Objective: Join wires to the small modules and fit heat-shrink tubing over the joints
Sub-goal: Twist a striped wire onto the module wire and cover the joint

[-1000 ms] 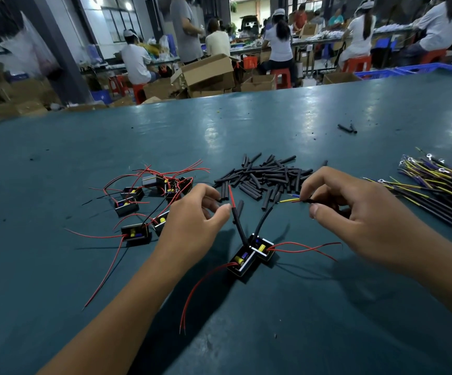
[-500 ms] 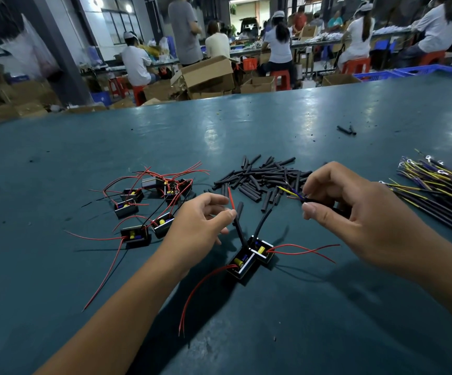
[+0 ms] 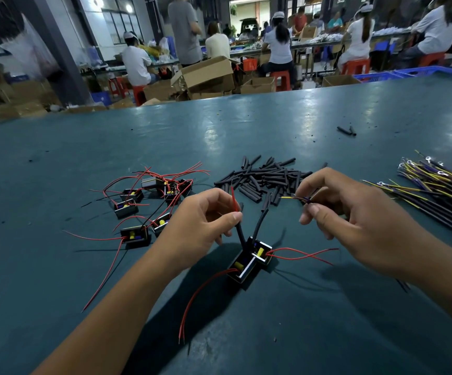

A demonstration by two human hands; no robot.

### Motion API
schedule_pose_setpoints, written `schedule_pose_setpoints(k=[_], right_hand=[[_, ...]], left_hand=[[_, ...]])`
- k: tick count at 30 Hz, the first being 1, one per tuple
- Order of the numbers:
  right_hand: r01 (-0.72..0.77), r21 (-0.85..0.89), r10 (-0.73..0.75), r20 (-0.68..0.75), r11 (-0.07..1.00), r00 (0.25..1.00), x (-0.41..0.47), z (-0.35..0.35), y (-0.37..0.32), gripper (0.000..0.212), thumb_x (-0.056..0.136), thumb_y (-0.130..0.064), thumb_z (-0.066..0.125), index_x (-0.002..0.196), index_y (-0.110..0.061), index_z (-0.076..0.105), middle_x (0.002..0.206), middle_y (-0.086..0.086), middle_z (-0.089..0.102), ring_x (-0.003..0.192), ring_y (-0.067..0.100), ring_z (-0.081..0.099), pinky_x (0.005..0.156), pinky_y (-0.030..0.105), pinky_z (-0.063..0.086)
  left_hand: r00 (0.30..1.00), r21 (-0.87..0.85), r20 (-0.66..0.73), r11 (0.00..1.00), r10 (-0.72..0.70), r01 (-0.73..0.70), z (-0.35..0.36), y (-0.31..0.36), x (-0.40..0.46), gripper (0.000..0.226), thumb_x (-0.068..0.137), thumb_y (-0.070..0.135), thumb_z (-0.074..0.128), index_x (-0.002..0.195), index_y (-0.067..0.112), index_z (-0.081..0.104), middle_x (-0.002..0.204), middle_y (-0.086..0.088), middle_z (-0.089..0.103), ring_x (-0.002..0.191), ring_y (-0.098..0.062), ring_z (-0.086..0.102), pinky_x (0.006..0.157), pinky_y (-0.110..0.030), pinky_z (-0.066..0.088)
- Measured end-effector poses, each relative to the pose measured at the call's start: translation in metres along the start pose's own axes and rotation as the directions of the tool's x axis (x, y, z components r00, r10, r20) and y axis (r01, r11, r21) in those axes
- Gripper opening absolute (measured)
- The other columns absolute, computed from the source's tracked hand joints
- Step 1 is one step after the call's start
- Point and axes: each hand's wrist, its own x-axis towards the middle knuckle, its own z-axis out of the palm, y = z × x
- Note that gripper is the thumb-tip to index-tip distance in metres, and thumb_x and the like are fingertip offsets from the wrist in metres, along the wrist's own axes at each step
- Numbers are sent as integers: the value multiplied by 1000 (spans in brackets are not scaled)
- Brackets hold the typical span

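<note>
I have two black modules [image 3: 249,259] lying side by side on the teal table [image 3: 57,163] between my hands, their black sleeved leads rising up and away from me. My left hand [image 3: 200,220] pinches the left sleeved lead [image 3: 238,231] between thumb and fingers; its red wire tip [image 3: 234,198] points up, tilted slightly left. My right hand [image 3: 354,212] pinches a thin yellow and purple wire [image 3: 291,198] lying nearly level, its end pointing left. My fingers hide how that wire continues. Behind lies the pile of heat-shrink tubes [image 3: 265,177]; the wire bundle [image 3: 436,193] runs off the right edge.
</note>
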Motion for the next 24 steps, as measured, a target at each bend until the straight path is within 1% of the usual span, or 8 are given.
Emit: schedule_pose_setpoints(k=[2,5,8,12,17,19,22,24], right_hand=[[-31,6,31,17,999,999,1,1,1,25,94,-17,54,103,-40,56,83,-10,71,57,17,54,57,42,52],[-75,46,74,25,996,997,0,3,3,22,93,-18,58,99,-39,59,74,-6,68,53,9,49,51,22,43],[-88,76,85,34,993,996,-1,6,-1,14,92,-23,61,94,-36,59,71,-2,65,54,14,51,51,25,44],[-98,96,93,52,990,994,-3,9,-3,19,95,-16,59,92,-34,56,76,-6,67,53,11,55,50,18,45],[-139,120,128,101,983,987,-3,10,-4,22,97,-13,56,92,-34,54,80,-4,69,54,15,54,50,24,47],[-156,151,139,119,976,983,-3,10,-7,23,98,-13,56,89,-35,54,81,-4,69,53,10,52,49,20,42],[-170,222,146,121,960,982,-4,9,-13,19,94,-19,60,84,-34,57,74,-10,65,53,2,50,47,11,38],[-161,251,139,101,955,985,-5,9,-20,14,91,-23,62,81,-32,59,66,-14,60,53,2,48,47,10,37]], left_hand=[[996,63,56,995,71,-75,-4,3,-1,6,92,19,72,91,24,69,82,-1,70,71,-15,66,62,-27,57],[987,101,106,986,122,-133,-4,8,-5,6,88,32,72,89,27,68,77,2,68,69,-20,65,65,-34,59],[983,97,102,982,153,-163,1,13,-8,13,87,36,69,88,23,69,76,1,67,68,-19,66,67,-34,59],[984,40,76,986,160,-163,4,17,-9,21,87,31,70,87,10,69,74,-5,69,65,-19,68,65,-29,59],[989,-5,64,991,134,-133,8,19,-9,13,90,21,70,87,9,68,70,-9,69,62,-21,70,64,-29,58],[991,-34,52,992,123,-122,11,21,-9,15,89,22,70,86,8,68,69,-10,69,61,-22,70,62,-29,58],[993,-67,50,992,111,-108,15,22,-9,17,89,22,70,85,6,67,67,-11,69,60,-25,70,60,-32,59],[991,-67,66,992,114,-110,17,22,-10,15,90,19,71,83,7,67,66,-10,69,59,-23,70,59,-29,58]])
